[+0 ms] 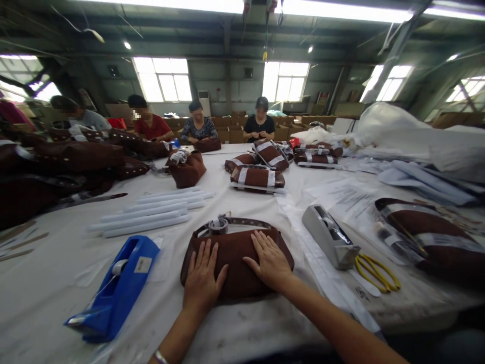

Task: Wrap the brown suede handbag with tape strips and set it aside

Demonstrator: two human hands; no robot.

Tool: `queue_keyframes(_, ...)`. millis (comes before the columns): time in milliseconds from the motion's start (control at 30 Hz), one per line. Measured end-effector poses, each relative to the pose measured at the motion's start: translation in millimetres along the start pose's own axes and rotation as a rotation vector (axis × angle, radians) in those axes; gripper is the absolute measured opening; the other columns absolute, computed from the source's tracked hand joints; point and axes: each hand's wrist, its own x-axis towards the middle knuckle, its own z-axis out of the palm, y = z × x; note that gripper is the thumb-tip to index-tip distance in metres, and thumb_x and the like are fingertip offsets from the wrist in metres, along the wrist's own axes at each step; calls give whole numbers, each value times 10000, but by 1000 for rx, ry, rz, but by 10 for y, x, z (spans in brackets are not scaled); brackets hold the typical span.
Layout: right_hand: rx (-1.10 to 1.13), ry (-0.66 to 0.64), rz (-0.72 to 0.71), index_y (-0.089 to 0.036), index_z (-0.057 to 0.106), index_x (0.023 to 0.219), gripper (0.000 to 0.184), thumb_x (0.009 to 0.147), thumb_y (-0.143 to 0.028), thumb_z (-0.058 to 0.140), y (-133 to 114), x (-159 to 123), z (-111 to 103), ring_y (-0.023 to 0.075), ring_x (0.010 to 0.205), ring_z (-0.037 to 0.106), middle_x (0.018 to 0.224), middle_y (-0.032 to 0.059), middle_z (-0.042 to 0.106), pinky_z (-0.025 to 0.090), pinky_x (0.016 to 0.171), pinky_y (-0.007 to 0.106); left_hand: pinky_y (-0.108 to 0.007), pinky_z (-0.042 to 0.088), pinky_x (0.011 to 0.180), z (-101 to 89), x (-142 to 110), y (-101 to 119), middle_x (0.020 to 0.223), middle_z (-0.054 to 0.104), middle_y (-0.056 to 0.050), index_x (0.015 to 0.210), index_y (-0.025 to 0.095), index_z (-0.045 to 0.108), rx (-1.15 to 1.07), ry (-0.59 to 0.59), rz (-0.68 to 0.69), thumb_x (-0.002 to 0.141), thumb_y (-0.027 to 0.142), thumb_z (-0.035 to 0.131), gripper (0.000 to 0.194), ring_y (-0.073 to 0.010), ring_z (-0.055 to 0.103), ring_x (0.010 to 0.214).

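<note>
A brown handbag [237,253] lies flat on the white-covered table in front of me, its strap along the far edge with a wrapped buckle [219,225] on it. My left hand [202,275] rests flat on the bag's left part, fingers stretched out. On the right part lies my right hand [270,260], palm down with the fingers extended. To the left stands a blue tape dispenser [123,288]. A grey tape dispenser [329,237] is on the right, with yellow-handled scissors [377,273] beside it.
Rolled white paper sticks [151,215] lie beyond the blue dispenser. Several wrapped brown bags [257,178] sit farther back, and another wrapped bag [428,230] is at right. Brown bags [76,156] are piled at left. Several people [261,124] sit across the table.
</note>
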Motion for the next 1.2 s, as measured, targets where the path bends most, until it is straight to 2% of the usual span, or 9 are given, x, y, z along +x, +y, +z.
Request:
queue_keyframes(100, -20, 25, 28, -20, 484, 1427, 743, 955, -594, 483, 12, 118, -169, 354, 1378, 461, 1453, 233, 507, 389, 1136, 535, -545, 329, 1157, 25, -10, -7, 1586, 328, -163, 1556, 159, 272, 13, 4, -14, 965, 432, 490, 686, -324, 326, 1464)
queue_keyframes(200, -31, 141, -66, -89, 313, 1538, 736, 978, -536, 480, -17, 150, -251, 319, 1465, 328, 1551, 180, 397, 291, 1198, 535, -537, 320, 1166, 18, -11, -4, 1589, 323, -161, 1552, 155, 281, 19, -3, -16, 964, 436, 490, 684, -316, 317, 1470)
queue_keyframes(400, 8, 112, -174, -133, 251, 1562, 708, 981, -430, 526, 2, -84, 62, 280, 1479, 306, 1586, 137, 350, 317, 1198, 497, -532, 323, 1166, -15, -11, -4, 1586, 329, -158, 1551, 159, 280, 28, -22, -9, 968, 437, 486, 678, -308, 322, 1468)
queue_keyframes(500, 25, 71, -258, -189, 257, 1564, 685, 980, -417, 531, 3, -133, 44, 282, 1494, 270, 1608, 105, 307, 314, 1201, 514, -543, 329, 1161, -21, -16, -7, 1586, 328, -161, 1538, 150, 314, 41, -49, -16, 968, 442, 483, 662, -315, 316, 1470)
queue_keyframes(600, 48, 44, -340, -232, 275, 1558, 673, 970, -408, 549, 10, -139, -29, 286, 1489, 282, 1608, 86, 309, 335, 1190, 529, -576, 342, 1141, -153, 98, 84, 1571, 351, -175, 1529, 142, 335, 43, -56, -16, 966, 443, 487, 656, -345, 330, 1459)
queue_keyframes(767, 96, 73, -368, -200, 272, 1558, 661, 969, -340, 537, 35, -147, -10, 270, 1475, 318, 1592, 91, 342, 352, 1192, 508, -549, 238, 1209, -534, 504, 380, 1603, 295, -131, 1578, 148, 169, -41, 47, 96, 991, 390, 450, 694, -297, 224, 1506)
queue_keyframes(900, 104, 93, -349, -161, 318, 1541, 609, 972, -272, 505, 15, -131, 40, 262, 1461, 349, 1562, 107, 398, 362, 1192, 496, -510, 260, 1206, -352, 489, 266, 1515, 459, -112, 1536, 171, 322, -37, -22, 196, 1005, 342, 410, 565, -269, 386, 1437)
queue_keyframes(1067, 109, 111, -334, -140, 363, 1521, 591, 957, -238, 510, -20, -103, 64, 260, 1448, 373, 1539, 115, 435, 384, 1183, 482, -555, 339, 1147, 5, 265, -147, 1482, 497, -129, 1445, 171, 488, 43, -120, -44, 996, 431, 420, 524, -312, 440, 1399)
queue_keyframes(1200, 124, 148, -328, -149, 333, 1536, 622, 948, -230, 519, -13, -115, 84, 256, 1443, 382, 1534, 111, 444, 389, 1184, 475, -608, 344, 1124, -235, 490, -56, 1489, 463, -212, 1511, 95, 362, 69, 5, -196, 997, 453, 411, 628, -357, 409, 1413)
